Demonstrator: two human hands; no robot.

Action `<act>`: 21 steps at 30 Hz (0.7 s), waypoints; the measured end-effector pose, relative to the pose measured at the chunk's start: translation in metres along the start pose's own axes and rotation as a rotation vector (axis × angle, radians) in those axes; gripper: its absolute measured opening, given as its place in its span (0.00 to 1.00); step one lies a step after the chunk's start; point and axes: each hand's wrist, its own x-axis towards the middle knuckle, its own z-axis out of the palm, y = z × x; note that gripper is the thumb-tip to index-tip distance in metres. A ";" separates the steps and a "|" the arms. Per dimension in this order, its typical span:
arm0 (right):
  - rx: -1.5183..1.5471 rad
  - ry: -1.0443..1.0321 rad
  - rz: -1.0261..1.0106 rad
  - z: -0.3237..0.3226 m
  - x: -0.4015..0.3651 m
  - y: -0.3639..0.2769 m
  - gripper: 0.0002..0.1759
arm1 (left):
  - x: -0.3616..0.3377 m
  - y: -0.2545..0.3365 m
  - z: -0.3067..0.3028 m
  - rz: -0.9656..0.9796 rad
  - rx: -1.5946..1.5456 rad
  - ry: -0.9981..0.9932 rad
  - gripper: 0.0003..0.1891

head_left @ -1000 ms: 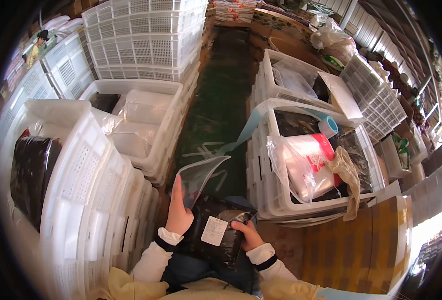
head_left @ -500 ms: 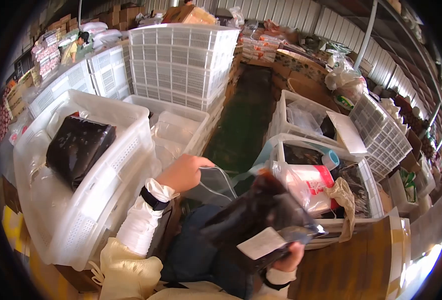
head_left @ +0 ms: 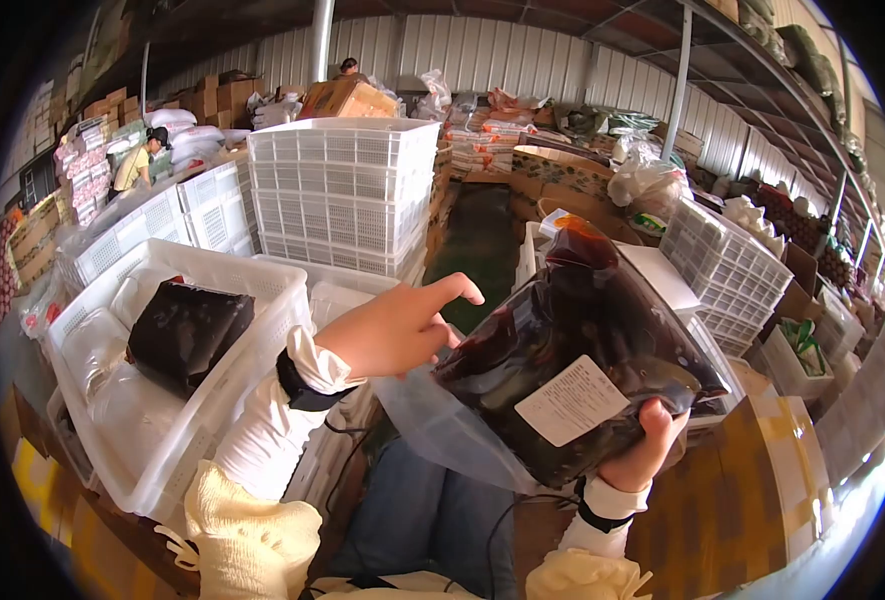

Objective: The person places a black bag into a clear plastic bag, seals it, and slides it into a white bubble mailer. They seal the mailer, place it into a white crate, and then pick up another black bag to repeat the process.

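Note:
My right hand (head_left: 652,445) grips the lower right corner of a large, dark reddish-brown filled pouch (head_left: 582,320), thumb on its front. A white printed label (head_left: 572,400) is stuck on the pouch, and its shiny top end tilts up and away from me. Clear plastic film (head_left: 447,430) hangs below and left of the pouch. Just left of the pouch, my left hand (head_left: 392,320) is open, its index finger stretched out and the others partly bent. Another dark pouch (head_left: 187,335) lies in the white crate (head_left: 222,370) on the left, over clear filled bags (head_left: 137,430).
Stacked white crates (head_left: 332,190) stand ahead on the left, beside a dark green aisle (head_left: 467,235). More crates (head_left: 727,265) and a taped cardboard box (head_left: 717,500) are on the right. A person in a yellow top (head_left: 132,165) is far left.
The dark pouch has been raised and turned so its label faces me. My left hand has moved right and its fingers have opened. The view has tilted upward.

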 end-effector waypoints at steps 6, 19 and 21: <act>0.089 0.003 0.041 0.003 0.003 -0.003 0.29 | -0.004 -0.011 -0.020 0.079 -0.362 -0.422 0.28; -0.056 -0.213 0.135 0.032 0.042 -0.037 0.23 | -0.005 -0.049 0.014 0.165 -0.184 -0.140 0.33; -0.091 -0.228 0.208 0.044 0.047 -0.041 0.23 | -0.011 -0.031 0.031 0.254 -0.477 -0.145 0.34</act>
